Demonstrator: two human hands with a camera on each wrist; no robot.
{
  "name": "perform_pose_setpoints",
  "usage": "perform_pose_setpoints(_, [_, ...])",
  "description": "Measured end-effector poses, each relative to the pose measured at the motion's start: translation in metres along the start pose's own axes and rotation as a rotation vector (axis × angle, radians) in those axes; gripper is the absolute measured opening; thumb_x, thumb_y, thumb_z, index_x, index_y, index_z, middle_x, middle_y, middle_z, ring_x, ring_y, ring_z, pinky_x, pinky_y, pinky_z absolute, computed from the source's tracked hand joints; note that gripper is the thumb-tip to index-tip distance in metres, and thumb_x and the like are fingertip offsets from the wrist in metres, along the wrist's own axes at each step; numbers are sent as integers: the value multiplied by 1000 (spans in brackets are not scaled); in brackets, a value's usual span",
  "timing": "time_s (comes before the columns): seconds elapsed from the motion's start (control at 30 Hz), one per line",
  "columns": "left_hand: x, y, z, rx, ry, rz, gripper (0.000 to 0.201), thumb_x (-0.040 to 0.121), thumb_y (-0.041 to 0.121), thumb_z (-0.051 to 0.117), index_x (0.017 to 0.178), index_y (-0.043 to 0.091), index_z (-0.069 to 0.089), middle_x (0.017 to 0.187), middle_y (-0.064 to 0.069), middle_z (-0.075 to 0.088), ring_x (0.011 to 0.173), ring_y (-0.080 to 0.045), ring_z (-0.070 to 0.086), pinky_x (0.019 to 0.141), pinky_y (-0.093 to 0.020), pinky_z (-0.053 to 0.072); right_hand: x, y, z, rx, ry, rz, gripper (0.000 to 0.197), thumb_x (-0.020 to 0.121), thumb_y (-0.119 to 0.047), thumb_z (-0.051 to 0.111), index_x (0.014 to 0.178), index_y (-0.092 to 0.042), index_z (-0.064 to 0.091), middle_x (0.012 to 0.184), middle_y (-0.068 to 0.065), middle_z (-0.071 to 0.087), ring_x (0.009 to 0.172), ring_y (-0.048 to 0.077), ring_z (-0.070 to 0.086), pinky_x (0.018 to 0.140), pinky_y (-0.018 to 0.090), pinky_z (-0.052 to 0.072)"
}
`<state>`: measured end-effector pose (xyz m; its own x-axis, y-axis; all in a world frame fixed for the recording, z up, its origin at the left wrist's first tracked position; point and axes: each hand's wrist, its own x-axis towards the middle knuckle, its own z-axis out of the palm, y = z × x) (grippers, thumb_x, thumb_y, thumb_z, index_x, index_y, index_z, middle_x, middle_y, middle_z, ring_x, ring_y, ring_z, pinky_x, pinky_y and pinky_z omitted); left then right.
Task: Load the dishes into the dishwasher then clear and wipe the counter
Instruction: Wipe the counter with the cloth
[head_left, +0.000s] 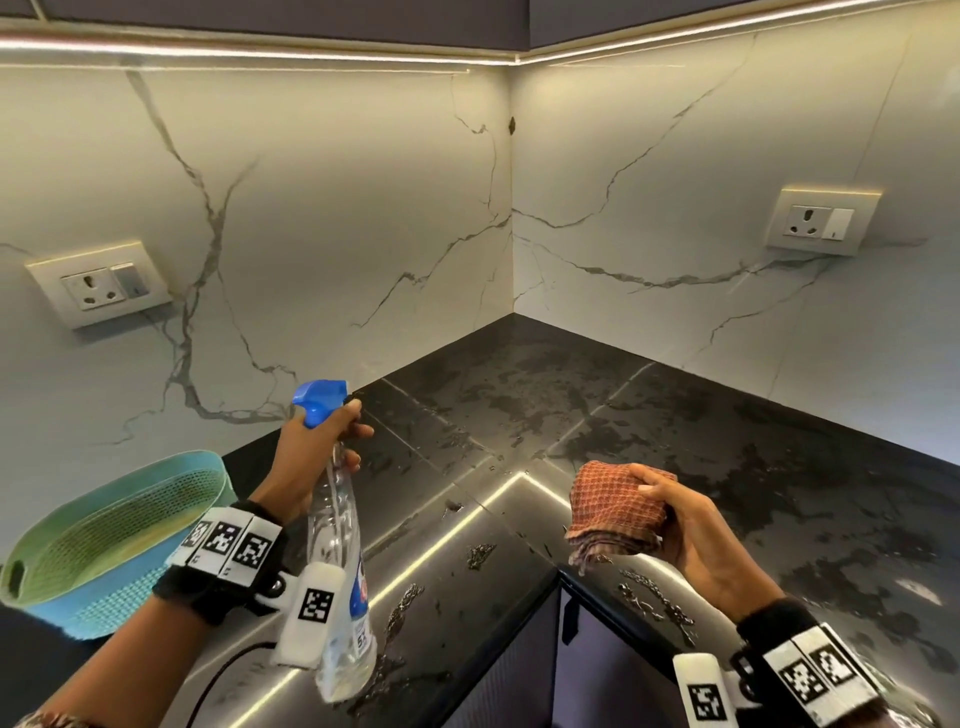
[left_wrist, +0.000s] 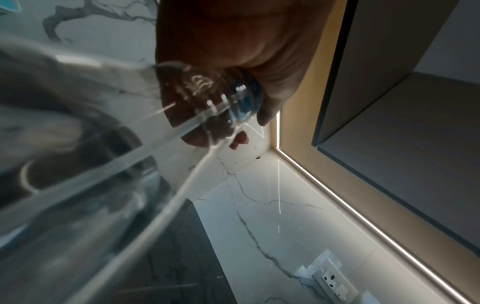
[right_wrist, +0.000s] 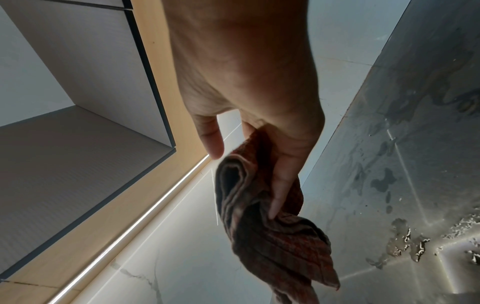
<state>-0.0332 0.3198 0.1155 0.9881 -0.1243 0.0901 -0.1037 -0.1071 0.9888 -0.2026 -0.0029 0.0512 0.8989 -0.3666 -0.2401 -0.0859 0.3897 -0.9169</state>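
Gripping a clear plastic spray bottle (head_left: 340, 582) with blue trigger, label illegible, the left hand (head_left: 311, 457) hovers above the wet black worktop (head_left: 649, 415); right hand (head_left: 691, 525) clutches a folded rust-checked cloth (head_left: 613, 509).

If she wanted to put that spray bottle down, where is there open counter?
The black counter lies bare, though wet, from the wall corner to the front edge. Only its left end is taken, by the green-blue basket. Her left hand holds the spray bottle.
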Motion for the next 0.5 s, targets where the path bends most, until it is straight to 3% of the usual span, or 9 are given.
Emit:
perform_pose_setpoints(0.1, [-12, -2, -9, 6, -35, -11, 24, 93, 27, 52, 104, 6, 55, 88, -9, 67, 46, -7, 57, 48, -17, 52, 2, 2, 0, -4, -10, 10, 29, 88, -13, 51, 115, -12, 60, 114, 16, 61, 100, 30, 60, 84, 46, 50])
perform_pose_setpoints(0.3, [-34, -6, -28, 21, 104, -46, 23, 92, 29, 53, 76, 12, 54, 61, -3, 52, 42, -6, 51, 54, -25, 50, 1, 6, -5, -10, -28, 17, 27, 89, -14, 50, 113, -13, 60, 114, 16, 62, 101, 29, 60, 79, 44, 52])
perform_pose_setpoints(0.4, [-44, -7, -35, -8, 142, -76, 21, 91, 30, 54, 80, 12, 54, 65, -4, 53, 42, -7, 52, 54, -26, 50, 2, 8, -6, -3, -37, 25, 28, 89, -14, 50, 115, -13, 60, 117, 17, 61, 105, 32, 58, 85, 47, 49])
perform_pose_setpoints(0.5, [-56, -9, -36, 37, 172, -58, 17, 92, 30, 53, 90, 14, 55, 80, -5, 63, 43, -6, 55, 54, -25, 49, 1, 9, -6, -11, -48, 33, 33, 89, -15, 51, 121, -11, 58, 117, 15, 62, 103, 30, 60, 80, 44, 53])
